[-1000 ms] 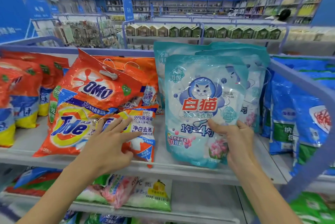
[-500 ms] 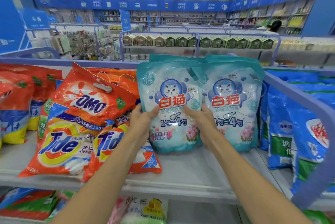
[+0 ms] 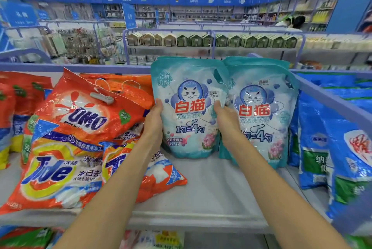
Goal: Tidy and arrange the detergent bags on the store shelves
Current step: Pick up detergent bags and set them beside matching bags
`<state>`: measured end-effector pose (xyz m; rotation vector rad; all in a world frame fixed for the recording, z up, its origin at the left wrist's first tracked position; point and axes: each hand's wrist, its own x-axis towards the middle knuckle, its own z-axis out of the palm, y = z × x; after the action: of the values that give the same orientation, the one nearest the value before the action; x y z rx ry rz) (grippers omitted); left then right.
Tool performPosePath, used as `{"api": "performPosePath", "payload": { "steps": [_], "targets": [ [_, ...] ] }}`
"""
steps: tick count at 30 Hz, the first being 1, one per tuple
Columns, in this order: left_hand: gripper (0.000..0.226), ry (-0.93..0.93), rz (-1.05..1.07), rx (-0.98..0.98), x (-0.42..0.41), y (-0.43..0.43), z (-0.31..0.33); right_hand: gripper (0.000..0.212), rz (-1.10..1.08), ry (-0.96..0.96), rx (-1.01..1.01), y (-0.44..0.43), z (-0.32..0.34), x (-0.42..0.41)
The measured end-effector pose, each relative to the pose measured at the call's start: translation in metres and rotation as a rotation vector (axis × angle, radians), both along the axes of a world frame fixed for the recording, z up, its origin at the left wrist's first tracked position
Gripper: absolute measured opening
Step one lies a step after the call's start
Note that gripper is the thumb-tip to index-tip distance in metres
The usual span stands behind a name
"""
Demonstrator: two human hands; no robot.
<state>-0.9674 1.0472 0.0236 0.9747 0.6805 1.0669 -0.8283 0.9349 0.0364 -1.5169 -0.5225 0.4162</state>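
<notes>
We're mid-step standing the teal bag (image 3: 189,111) upright on the shelf (image 3: 211,194). Left hand (image 3: 154,122) grips its left edge, right hand (image 3: 226,120) its right edge, fingers of both clenched round the sides w/ thumbs on the front. Just right of our right fingers stands a 2nd teal bag (image 3: 261,115), touching the 1st; left of our left fingers the OMO bag (image 3: 88,115) leans over the Tide bags (image 3: 54,172). Next, we judge: let go, check it stands, then sort the orange pile. Vs 0.5 s ago: both hands sit higher on the bag, which now stands straighter.
</notes>
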Motion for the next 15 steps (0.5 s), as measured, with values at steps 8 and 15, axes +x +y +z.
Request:
{"api": "performPosePath", "payload": {
  "steps": [8, 15],
  "targets": [
    [0.049, 0.33, -0.065, 0.222, -0.011, -0.005, -0.014, 0.042, 0.03, -0.389, -0.28, -0.034, -0.035, -0.028],
    [0.086, 0.625, 0.062, 0.366, -0.01, -0.022, -0.028, 0.043, -0.023, -0.497, -0.185, -0.034, -0.041, -0.038]
  ]
}}
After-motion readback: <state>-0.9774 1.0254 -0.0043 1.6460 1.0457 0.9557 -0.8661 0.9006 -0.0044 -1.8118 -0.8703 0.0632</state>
